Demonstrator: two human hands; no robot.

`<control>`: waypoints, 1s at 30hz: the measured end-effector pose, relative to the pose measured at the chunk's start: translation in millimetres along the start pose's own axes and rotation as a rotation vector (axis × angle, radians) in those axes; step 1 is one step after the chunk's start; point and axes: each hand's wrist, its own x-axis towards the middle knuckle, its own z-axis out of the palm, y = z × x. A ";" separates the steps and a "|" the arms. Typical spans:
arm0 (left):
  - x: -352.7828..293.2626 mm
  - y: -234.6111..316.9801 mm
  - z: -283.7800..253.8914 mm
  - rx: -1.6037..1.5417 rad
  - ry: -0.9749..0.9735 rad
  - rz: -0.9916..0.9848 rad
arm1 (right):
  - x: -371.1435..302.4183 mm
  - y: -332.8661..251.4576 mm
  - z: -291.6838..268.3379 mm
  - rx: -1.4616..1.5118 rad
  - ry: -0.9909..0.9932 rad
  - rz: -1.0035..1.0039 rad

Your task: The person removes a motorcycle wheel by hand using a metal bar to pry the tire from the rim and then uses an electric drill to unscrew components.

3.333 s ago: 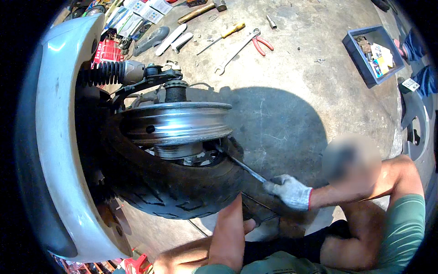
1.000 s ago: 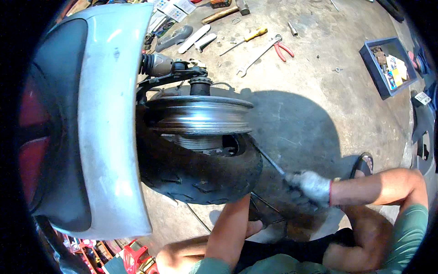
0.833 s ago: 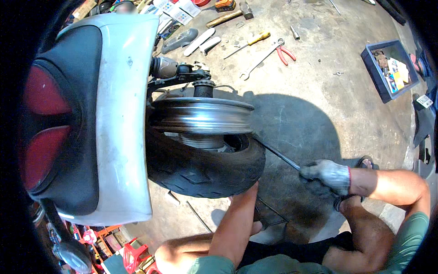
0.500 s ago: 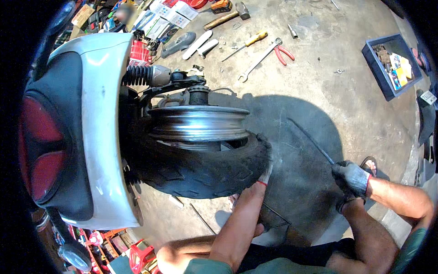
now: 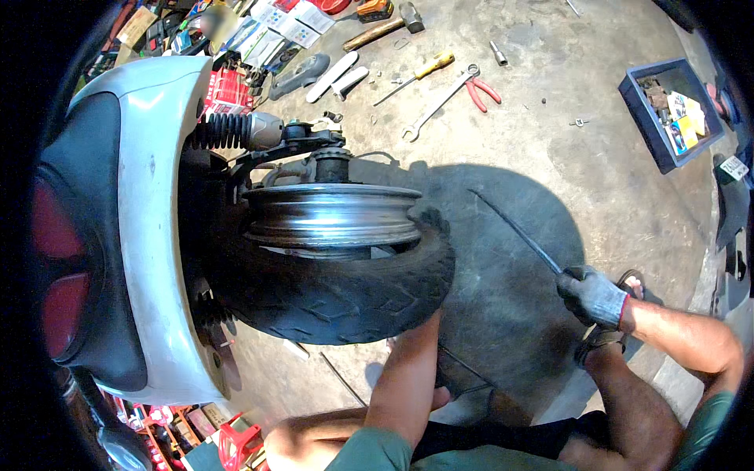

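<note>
A black tyre (image 5: 338, 294) hangs partly off the near side of a shiny wheel rim (image 5: 334, 216), which is still on the scooter (image 5: 153, 220). My left forearm runs up behind the tyre, hiding most of that hand. Dark gloved fingertips of my left hand (image 5: 430, 218) seem to curl over the tyre's right edge. My right hand (image 5: 593, 295), in a grey and black glove, is closed around one end of a long tyre lever (image 5: 516, 228). The lever's free tip points up and left, above the floor and apart from the tyre.
An open-ended spanner (image 5: 440, 104), red-handled pliers (image 5: 481, 94), a yellow-handled screwdriver (image 5: 416, 76) and a hammer (image 5: 385, 30) lie on the concrete beyond the wheel. At far right stands a blue-grey bin (image 5: 666, 153). A thin rod (image 5: 342, 377) lies near my left knee.
The tyre has shifted slightly left, and my left hand has slid further behind it. My right hand has moved a little left and up with the tyre lever. The view has shifted slightly.
</note>
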 end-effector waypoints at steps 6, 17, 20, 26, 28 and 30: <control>-8.8 9.5 -0.2 0.019 -0.013 0.000 | -12.9 9.9 0.1 -0.064 0.037 0.006; -59.0 -42.6 45.0 -0.319 0.078 -0.196 | -7.9 1.0 -4.2 -0.134 -0.011 -0.123; -55.6 -53.9 55.0 -0.385 0.244 -0.157 | -8.9 -11.8 -6.6 -0.082 0.023 -0.059; -59.0 -38.2 -11.4 0.093 -0.045 -0.392 | 20.0 9.4 -29.2 -0.276 0.170 -0.143; -91.0 0.7 -47.9 0.396 -0.022 -0.363 | 34.8 12.2 -21.5 -0.450 0.211 -0.253; -108.5 -1.5 -32.1 0.661 0.191 -0.404 | 37.2 23.4 -25.5 -0.599 0.263 -0.289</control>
